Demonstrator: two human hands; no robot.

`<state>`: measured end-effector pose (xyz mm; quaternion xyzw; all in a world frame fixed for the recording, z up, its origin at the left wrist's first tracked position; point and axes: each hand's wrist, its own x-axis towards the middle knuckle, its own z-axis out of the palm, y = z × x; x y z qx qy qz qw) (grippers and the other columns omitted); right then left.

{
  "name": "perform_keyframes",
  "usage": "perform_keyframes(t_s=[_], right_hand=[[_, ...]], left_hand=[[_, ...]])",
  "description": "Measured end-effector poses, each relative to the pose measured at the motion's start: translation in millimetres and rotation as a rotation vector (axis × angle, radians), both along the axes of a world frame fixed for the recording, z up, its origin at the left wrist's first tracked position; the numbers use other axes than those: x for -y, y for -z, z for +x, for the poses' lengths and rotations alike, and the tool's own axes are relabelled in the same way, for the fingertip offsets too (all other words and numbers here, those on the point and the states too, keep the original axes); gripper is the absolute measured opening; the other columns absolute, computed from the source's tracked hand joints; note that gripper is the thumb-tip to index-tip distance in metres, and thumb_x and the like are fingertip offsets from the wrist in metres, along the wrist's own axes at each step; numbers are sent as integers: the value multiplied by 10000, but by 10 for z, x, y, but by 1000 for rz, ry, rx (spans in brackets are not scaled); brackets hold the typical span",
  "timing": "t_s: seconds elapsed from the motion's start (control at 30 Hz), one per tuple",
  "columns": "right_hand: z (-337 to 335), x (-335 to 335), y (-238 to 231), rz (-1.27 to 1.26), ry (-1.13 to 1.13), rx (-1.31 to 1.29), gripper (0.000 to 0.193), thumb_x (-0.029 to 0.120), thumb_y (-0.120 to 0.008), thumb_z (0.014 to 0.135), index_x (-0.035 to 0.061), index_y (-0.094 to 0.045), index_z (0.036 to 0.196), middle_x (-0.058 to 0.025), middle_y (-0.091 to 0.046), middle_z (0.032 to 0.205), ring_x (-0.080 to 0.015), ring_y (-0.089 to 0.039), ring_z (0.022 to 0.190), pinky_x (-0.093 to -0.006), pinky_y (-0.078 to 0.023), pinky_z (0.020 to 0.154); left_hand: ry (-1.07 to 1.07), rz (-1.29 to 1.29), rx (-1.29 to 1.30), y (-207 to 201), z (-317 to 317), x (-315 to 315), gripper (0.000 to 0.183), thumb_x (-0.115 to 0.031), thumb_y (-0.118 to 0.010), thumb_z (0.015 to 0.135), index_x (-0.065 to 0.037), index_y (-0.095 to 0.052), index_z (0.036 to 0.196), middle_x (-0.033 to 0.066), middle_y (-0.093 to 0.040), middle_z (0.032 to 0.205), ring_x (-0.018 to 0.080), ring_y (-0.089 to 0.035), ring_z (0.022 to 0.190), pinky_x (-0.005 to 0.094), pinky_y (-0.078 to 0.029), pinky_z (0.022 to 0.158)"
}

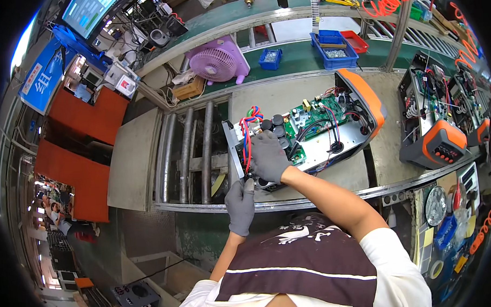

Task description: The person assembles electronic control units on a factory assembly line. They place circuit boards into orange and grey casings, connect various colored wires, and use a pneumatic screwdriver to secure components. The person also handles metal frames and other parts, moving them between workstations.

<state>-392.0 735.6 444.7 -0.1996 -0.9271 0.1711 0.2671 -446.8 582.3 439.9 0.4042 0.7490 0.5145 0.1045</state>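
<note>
An opened electrical unit (316, 157) with an orange-and-grey front cover (361, 98) lies on the workbench, its green circuit board (313, 121) and black capacitors (279, 129) exposed. My right hand (270, 157), in a grey glove, reaches over the unit's left end, fingers curled beside red and blue wires (247, 134). What its fingertips grip is hidden. My left hand (240, 208), also gloved, is at the near lower corner of the metal end panel (233, 148). Its thumb and fingers are closed together there; whatever is between them is too small to tell.
Metal rollers (185, 155) lie left of the unit. Behind stand a purple fan (214, 64) and blue bins (335, 55) of small hardware. More opened units (436, 130) stand at the right. A bench rail (290, 199) runs along the near edge; orange coiled hoses (387, 1) hang above.
</note>
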Motion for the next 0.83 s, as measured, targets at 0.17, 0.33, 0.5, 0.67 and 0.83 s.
perform_keyframes(t_s=[0.17,0.33,0.5,0.67,0.83], right_hand=[[1,43,-92,21,49,94,176,211,-577,763,74,-673,816,-97,-618,903,-283,-527,1018,-437,-319,958],[64,-14,-93,-1,-84,80,201,211,-571,756,52,-666,836,-115,-619,906,-293,-522,1035,-425,-327,949],[-88,102,-63,-64,114,-94,178,208,-586,736,62,-651,815,-130,-601,860,-312,-523,942,-427,-376,865],[-112,-83,72,-501,195,-352,191,220,-604,733,90,-656,862,-150,-601,834,-320,-533,915,-425,-402,839],[127,-469,-128,189,377,-554,233,261,-632,743,152,-674,945,-168,-632,1024,-254,-552,1065,-410,-366,950]], left_hand=[[-2,4,21,23,5,-3,371,-260,-580,893,10,-464,668,113,-376,557,173,-321,529,345,-293,496],[-21,-37,-14,-23,4,21,351,-241,-584,889,9,-469,671,115,-378,560,170,-315,530,343,-293,495],[-1,-46,10,4,-87,66,337,-237,-591,883,14,-489,681,112,-387,555,171,-325,531,341,-307,497],[-33,-183,-152,-105,-90,114,334,-325,-678,803,-17,-555,772,98,-514,667,170,-480,627,317,-388,574],[98,254,-54,-120,-66,-455,649,-109,-745,663,-49,-441,1234,137,-513,1230,260,-539,1104,383,-434,962]])
